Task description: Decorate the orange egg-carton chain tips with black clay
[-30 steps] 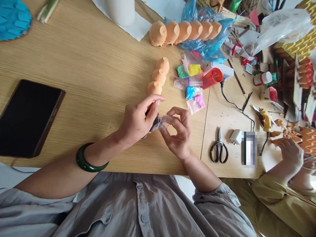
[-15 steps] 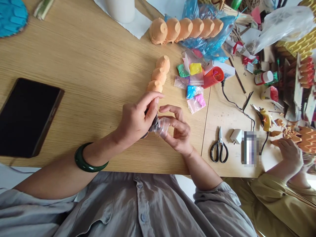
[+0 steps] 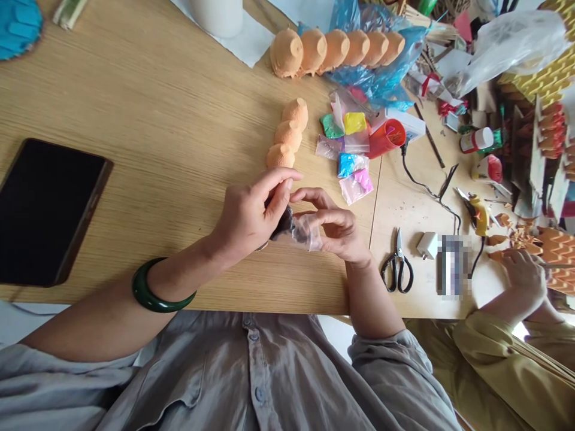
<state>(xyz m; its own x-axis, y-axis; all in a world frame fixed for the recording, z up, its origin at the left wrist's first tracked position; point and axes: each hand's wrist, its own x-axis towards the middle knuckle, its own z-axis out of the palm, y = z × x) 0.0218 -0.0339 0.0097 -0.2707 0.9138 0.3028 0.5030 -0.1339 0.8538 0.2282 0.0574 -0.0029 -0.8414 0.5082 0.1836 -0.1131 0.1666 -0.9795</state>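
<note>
A dark soft-looking lump [image 3: 283,224] is held in my left hand [image 3: 245,212], the fingers curled round it and hiding much of it. Clear plastic wrap [image 3: 309,234] hangs from the lump's right side. My right hand [image 3: 344,230] pinches that wrap between thumb and fingers, its index finger bent above. Just beyond my left hand stands a short row of orange rounded pieces [image 3: 287,134] on the wooden table [image 3: 179,120]. To the right of them are small clear bags of coloured material [image 3: 354,123], in yellow, green, blue and pink.
A longer row of orange pieces [image 3: 335,51] lies at the back by a blue plastic bag [image 3: 390,78]. Scissors [image 3: 398,263], a white plug adapter [image 3: 427,244] and a red cup [image 3: 387,139] are right. A tablet [image 3: 49,209] lies left. A co-worker's hand [image 3: 525,275] works far right.
My right hand has shifted slightly right, drawing the plastic wrap outward from the dark lump. My left hand stays nearly in place. The whole view has moved a little.
</note>
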